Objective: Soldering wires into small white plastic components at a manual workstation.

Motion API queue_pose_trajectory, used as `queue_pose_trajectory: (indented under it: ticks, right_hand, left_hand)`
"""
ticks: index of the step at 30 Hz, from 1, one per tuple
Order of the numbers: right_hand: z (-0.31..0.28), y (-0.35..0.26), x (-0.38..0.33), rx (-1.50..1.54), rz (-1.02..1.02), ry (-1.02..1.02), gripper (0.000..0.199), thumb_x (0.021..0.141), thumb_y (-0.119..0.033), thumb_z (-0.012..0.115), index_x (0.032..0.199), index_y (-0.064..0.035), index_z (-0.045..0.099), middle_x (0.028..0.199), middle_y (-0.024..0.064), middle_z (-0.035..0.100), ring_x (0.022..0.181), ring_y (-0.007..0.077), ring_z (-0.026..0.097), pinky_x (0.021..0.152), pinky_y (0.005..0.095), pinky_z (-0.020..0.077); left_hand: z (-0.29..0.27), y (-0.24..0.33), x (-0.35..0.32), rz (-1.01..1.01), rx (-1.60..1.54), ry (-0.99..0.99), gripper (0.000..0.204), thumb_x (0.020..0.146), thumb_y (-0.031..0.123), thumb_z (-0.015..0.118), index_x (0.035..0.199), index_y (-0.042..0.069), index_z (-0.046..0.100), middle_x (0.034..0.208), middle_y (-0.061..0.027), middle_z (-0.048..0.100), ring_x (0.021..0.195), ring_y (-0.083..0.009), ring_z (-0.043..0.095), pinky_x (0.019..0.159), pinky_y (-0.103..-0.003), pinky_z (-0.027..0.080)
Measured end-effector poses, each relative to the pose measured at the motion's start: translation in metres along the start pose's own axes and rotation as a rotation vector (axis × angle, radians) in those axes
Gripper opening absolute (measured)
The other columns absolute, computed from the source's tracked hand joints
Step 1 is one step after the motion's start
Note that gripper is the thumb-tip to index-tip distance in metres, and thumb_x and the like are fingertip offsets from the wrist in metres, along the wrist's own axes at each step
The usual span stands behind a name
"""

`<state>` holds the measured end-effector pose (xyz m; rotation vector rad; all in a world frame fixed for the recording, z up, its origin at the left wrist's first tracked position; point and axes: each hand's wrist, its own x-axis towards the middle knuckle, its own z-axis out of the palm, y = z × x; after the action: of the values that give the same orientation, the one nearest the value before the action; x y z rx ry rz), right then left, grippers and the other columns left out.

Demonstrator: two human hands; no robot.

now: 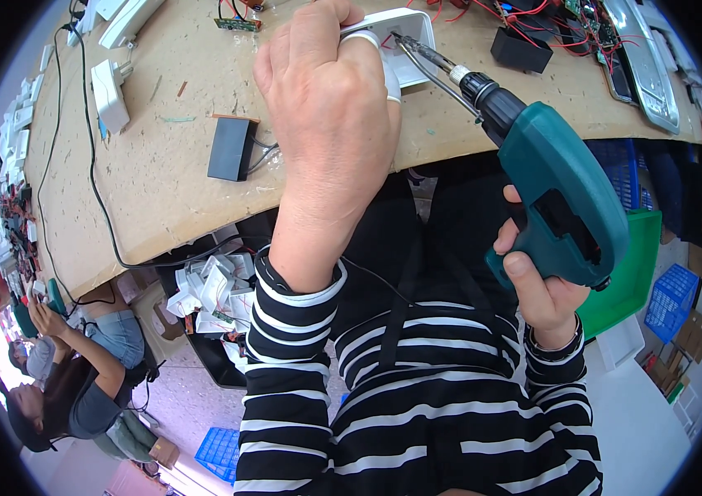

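Your left hand [330, 107] lies knuckles-up over a white plastic housing [404, 37] at the far edge of the table [161, 174], fingers curled down and closed around its left end, so most of the grip is hidden under the back of your hand; a pale ring shows on one finger. The housing is a smooth, boxy shell with rounded corners, open on top. Your right hand [545, 285] is wrapped tight around the handle of a teal electric screwdriver [561, 198], thumb across the near side and fingers closed around the grip. The tool has a matte plastic body, a black ribbed chuck and a slim metal bit that slants up and left, its tip right at the housing's rim beside your left fingers. The table is a rough, tan board with scuffed, fibrous texture. On it, left of your hand, sits a small black rectangular box [231, 149] with thin wires; further left lies a white plastic adapter [109, 95], and a black cable [86, 165] runs down the board. At the far right, a black block [520, 50] sits among red wires.
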<state>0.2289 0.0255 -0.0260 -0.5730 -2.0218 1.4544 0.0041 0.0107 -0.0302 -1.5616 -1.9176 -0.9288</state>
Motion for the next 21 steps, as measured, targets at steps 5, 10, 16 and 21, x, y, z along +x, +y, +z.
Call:
queue_pose_trajectory:
  ticks: [5, 10, 16, 21]
  right_hand:
    - [0.002, -0.0007, 0.0005, 0.018, 0.016, 0.021, 0.06, 0.076, 0.0, 0.058, 0.129, 0.003, 0.03, 0.114, 0.0253, 0.049, 0.075, 0.0176, 0.056, 0.064, 0.0262, 0.0478]
    - [0.0012, 0.0007, 0.0001, -0.013, -0.025, 0.016, 0.06, 0.076, 0.0, 0.058, 0.129, 0.0021, 0.03, 0.115, 0.0255, 0.048, 0.075, 0.0172, 0.056, 0.063, 0.0257, 0.0477]
    - [-0.0011, 0.0008, -0.0015, -0.015, -0.007, 0.0, 0.062, 0.076, 0.0, 0.059, 0.13, 0.0015, 0.029, 0.115, 0.0264, 0.048, 0.074, 0.0167, 0.056, 0.063, 0.0253, 0.0476]
    - [0.0002, 0.0017, -0.0022, -0.012, -0.014, 0.006, 0.061, 0.076, 0.001, 0.058, 0.13, 0.0015, 0.029, 0.115, 0.0265, 0.048, 0.075, 0.0168, 0.055, 0.063, 0.0253, 0.0475]
  left_hand:
    - [-0.0016, 0.0004, -0.0002, -0.007, 0.013, -0.018, 0.009, 0.064, -0.003, 0.06, 0.073, -0.007, 0.06, 0.092, -0.0133, 0.057, 0.084, -0.0273, 0.054, 0.074, -0.035, 0.042]
    - [-0.0007, 0.0009, -0.0001, -0.001, 0.009, 0.001, 0.009, 0.064, -0.003, 0.059, 0.072, -0.007, 0.06, 0.092, -0.0133, 0.057, 0.084, -0.0273, 0.054, 0.074, -0.035, 0.042]
    - [-0.0008, -0.0001, -0.0006, -0.009, 0.003, -0.002, 0.008, 0.064, -0.003, 0.059, 0.072, -0.006, 0.06, 0.092, -0.0126, 0.057, 0.084, -0.0268, 0.054, 0.075, -0.034, 0.042]
    - [-0.0014, 0.0026, -0.0009, -0.021, 0.018, -0.009, 0.009, 0.065, -0.002, 0.059, 0.072, -0.006, 0.061, 0.092, -0.0119, 0.057, 0.085, -0.0265, 0.053, 0.076, -0.034, 0.041]
